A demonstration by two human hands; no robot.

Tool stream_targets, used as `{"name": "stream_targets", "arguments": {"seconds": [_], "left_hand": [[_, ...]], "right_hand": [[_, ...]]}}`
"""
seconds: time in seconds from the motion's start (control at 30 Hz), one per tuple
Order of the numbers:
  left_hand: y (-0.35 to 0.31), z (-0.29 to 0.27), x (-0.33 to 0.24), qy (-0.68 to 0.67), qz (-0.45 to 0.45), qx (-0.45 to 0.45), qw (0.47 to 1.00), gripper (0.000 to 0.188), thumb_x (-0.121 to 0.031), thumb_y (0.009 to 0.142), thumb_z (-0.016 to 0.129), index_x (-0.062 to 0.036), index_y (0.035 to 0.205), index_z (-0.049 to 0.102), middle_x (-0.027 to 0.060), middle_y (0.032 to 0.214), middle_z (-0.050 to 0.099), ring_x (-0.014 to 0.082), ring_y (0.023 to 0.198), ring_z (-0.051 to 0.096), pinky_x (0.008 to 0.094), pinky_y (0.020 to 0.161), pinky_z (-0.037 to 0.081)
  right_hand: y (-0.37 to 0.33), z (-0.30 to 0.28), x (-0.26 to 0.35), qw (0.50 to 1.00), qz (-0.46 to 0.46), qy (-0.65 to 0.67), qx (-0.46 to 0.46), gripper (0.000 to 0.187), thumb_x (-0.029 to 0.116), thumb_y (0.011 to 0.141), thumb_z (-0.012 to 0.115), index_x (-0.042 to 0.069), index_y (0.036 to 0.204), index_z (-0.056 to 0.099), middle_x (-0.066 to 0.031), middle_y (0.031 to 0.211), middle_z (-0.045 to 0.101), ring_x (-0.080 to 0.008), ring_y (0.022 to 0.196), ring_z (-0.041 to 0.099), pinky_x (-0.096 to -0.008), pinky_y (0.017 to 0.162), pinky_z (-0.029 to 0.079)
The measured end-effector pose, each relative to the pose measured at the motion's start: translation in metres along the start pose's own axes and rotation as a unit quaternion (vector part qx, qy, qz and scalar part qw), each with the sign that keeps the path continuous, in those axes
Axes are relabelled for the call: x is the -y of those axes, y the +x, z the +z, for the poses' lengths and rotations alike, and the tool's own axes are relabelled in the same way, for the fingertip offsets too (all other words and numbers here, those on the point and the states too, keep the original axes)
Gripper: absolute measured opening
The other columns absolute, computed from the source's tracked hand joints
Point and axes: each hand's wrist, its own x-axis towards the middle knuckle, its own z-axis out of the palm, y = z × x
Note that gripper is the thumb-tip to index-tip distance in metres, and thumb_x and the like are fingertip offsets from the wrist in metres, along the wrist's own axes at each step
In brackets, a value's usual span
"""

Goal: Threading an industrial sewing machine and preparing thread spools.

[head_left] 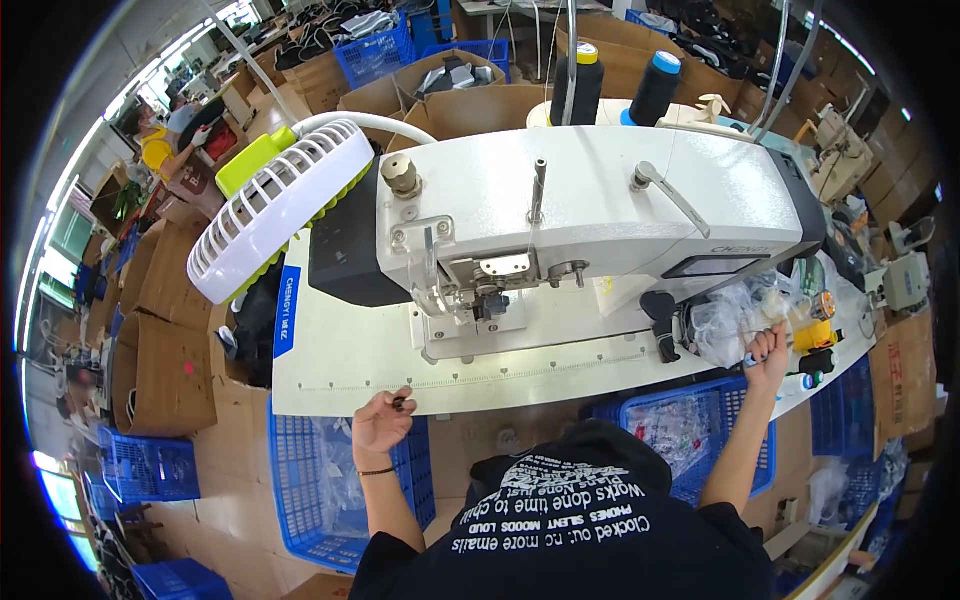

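Observation:
In front of me stands a white industrial sewing machine (590, 200) on a pale table (480, 385) with a ruler scale along its near side. My left hand (380, 422) is at the table's front edge, fingers curled round a small dark piece (399, 403) whose kind I cannot make out. Off to the right, my right hand (766, 357) is closed beside a clear plastic bag (722, 330). A bit of blue (750, 360) shows at its fingers; whether it is held there cannot be told. The needle area (490, 303) lies between the hands, apart from both.
A white and green fan (280, 210) is at the machine's left end. Black thread cones (655, 90) stand behind it. Small yellow and black spools (815, 336) sit by my right hand. Blue baskets (290, 500) with plastic bags stand below the table edge; cardboard boxes (165, 370) are at left.

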Motion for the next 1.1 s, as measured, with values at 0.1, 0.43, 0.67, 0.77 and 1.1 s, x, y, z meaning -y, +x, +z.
{"name": "stream_targets", "arguments": {"seconds": [0.1,0.43,0.67,0.77,1.1], "left_hand": [[-0.005,0.0,-0.01,0.045,0.065,-0.094,0.992,0.015,-0.012,0.08,0.048,0.0009,0.076,0.055,0.0137,0.092,0.053,0.0183,0.073,0.045,0.0202,0.05,0.038],[0.04,0.069,0.097,0.696,0.071,0.044,0.713,0.021,-0.019,0.079,0.054,-0.0006,0.083,0.063,-0.0021,0.051,0.045,0.0033,0.045,0.036,0.0167,0.042,0.027],[0.053,0.103,0.104,0.6,-0.087,0.034,0.794,0.021,-0.02,0.08,0.053,-0.001,0.081,0.063,-0.001,0.056,0.051,0.0049,0.053,0.043,0.0177,0.047,0.034],[0.05,0.082,0.095,0.432,-0.206,0.035,0.877,0.021,-0.019,0.081,0.053,0.0006,0.081,0.061,0.0039,0.075,0.056,0.008,0.066,0.05,0.0177,0.052,0.039],[0.043,0.048,0.104,0.063,-0.255,0.176,0.949,0.022,-0.016,0.082,0.048,0.0036,0.082,0.058,0.0173,0.112,0.043,0.0303,0.106,0.044,0.0307,0.075,0.046]], "right_hand": [[0.009,-0.014,0.007,0.979,-0.125,-0.002,-0.163,0.024,0.024,0.087,0.043,0.009,0.069,0.043,0.0045,0.048,0.022,-0.0054,0.039,0.02,-0.0187,0.031,0.018],[-0.085,0.073,-0.145,0.889,0.223,-0.363,0.17,0.043,0.039,0.085,0.041,0.002,0.104,0.051,0.0048,0.05,0.034,-0.005,0.039,0.028,-0.0199,0.034,0.022],[-0.121,0.113,-0.19,0.718,0.225,-0.454,0.478,0.027,0.025,0.079,0.056,0.001,0.069,0.051,0.0018,0.058,0.044,-0.0063,0.056,0.038,-0.0217,0.05,0.032],[-0.121,0.112,-0.187,0.739,0.301,-0.452,0.399,0.033,0.026,0.082,0.052,0.004,0.059,0.045,0.0033,0.052,0.04,-0.0047,0.049,0.034,-0.0211,0.044,0.028],[-0.121,0.119,-0.166,0.784,0.283,-0.399,0.382,0.033,0.024,0.083,0.05,0.005,0.056,0.045,0.0044,0.048,0.039,-0.0032,0.044,0.033,-0.0197,0.041,0.025]]}}
